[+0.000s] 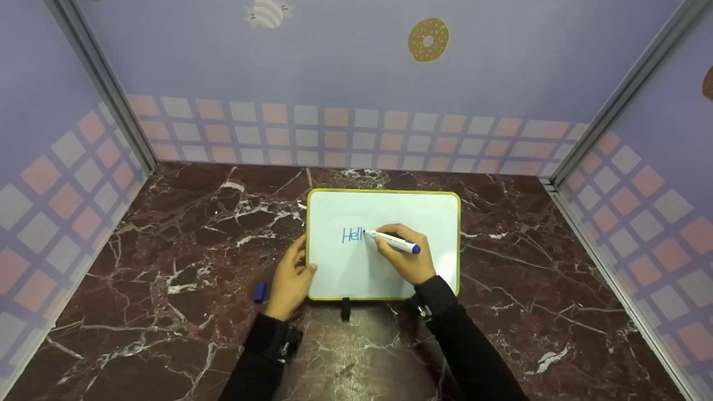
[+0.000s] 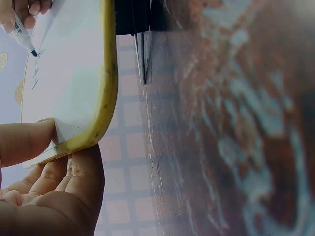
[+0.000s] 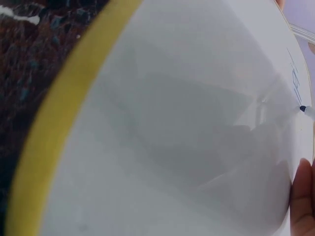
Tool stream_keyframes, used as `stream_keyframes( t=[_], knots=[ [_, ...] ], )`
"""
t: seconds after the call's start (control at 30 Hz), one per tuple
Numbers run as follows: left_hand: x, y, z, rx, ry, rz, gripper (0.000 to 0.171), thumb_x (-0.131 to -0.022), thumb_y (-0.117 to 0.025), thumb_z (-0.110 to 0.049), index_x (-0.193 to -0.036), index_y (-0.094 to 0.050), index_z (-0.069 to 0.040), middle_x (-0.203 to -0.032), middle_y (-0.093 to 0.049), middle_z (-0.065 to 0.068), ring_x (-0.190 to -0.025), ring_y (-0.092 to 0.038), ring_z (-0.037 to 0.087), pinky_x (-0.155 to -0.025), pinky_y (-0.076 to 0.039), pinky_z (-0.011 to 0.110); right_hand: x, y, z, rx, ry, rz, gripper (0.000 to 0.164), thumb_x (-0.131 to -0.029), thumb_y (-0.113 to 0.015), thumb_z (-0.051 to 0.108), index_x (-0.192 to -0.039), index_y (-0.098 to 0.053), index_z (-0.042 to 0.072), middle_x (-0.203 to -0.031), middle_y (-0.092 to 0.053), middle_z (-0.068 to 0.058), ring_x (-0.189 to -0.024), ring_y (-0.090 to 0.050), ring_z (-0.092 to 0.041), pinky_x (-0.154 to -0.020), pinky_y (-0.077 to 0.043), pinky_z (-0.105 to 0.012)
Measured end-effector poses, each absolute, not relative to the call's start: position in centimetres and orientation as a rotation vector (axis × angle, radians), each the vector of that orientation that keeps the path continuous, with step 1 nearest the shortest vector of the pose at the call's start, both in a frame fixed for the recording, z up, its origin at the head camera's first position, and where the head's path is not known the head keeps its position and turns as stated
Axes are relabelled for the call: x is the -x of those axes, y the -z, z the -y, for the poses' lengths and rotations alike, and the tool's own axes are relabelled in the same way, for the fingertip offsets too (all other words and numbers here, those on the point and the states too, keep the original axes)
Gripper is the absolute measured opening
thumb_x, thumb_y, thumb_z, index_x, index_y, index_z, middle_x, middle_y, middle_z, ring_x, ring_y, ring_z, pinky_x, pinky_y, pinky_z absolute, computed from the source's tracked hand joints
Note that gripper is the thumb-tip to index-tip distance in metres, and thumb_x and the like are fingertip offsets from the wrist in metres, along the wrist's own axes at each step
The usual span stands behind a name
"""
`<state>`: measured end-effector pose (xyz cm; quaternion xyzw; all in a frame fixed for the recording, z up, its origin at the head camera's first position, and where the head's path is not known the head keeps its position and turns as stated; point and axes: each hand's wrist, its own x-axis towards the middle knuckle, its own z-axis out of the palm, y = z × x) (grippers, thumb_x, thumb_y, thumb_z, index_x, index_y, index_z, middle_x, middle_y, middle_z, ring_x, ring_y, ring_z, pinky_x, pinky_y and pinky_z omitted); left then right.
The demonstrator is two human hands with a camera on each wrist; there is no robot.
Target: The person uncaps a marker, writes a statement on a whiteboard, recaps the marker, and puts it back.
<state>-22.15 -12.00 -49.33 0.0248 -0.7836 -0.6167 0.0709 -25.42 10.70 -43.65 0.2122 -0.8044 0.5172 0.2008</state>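
The whiteboard (image 1: 356,267) sits over the middle of the counter (image 1: 195,312), between the two hands. The left hand (image 1: 289,281) pinches its left rim toward the near corner, thumb on the white face and the other fingers beneath; the left wrist view shows that corner apart from the counter. The right hand (image 1: 409,256) has its fingers closed round a white marker (image 1: 392,241), whose dark tip meets the right end of the blue letters (image 1: 352,235), "Hell", on the left half of the face. The right hand and forearm cover part of the board's right half.

A blue cap (image 1: 260,292) lies on the counter just left of the left hand. A black piece (image 1: 346,308) juts from the board's near edge. On the far side stands a purple wall (image 1: 345,72) with checks. Counted: one board, one marker, one cap, one black piece, two hands.
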Motion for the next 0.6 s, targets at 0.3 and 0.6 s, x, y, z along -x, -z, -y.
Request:
stream_keyframes(
  t=[0.3,0.6],
  knots=[
    [22.1,49.3,12.0,-0.086,1.829,2.383,0.066,-0.093,-0.054,0.005,-0.153,-0.034,-0.012,-0.138,-0.054,0.022,-0.110,-0.063,0.034,-0.090,-0.055,0.044,25.6,44.3,-10.9,-0.609,-1.472,2.284,0.009,-0.084,-0.071,-0.004,-0.093,-0.072,-0.006,-0.085,-0.073,-0.017,-0.068,-0.060,-0.008,-0.062,-0.048,-0.019],
    [22.1,49.3,12.0,-0.101,1.816,2.401,0.065,-0.093,-0.054,0.004,-0.153,-0.034,-0.014,-0.140,-0.053,0.022,-0.111,-0.063,0.034,-0.092,-0.054,0.044,26.7,46.4,-11.7,-0.649,-1.480,2.288,0.011,-0.085,-0.072,0.003,-0.094,-0.075,0.007,-0.085,-0.075,-0.009,-0.067,-0.063,-0.010,-0.061,-0.049,-0.021]
  ],
)
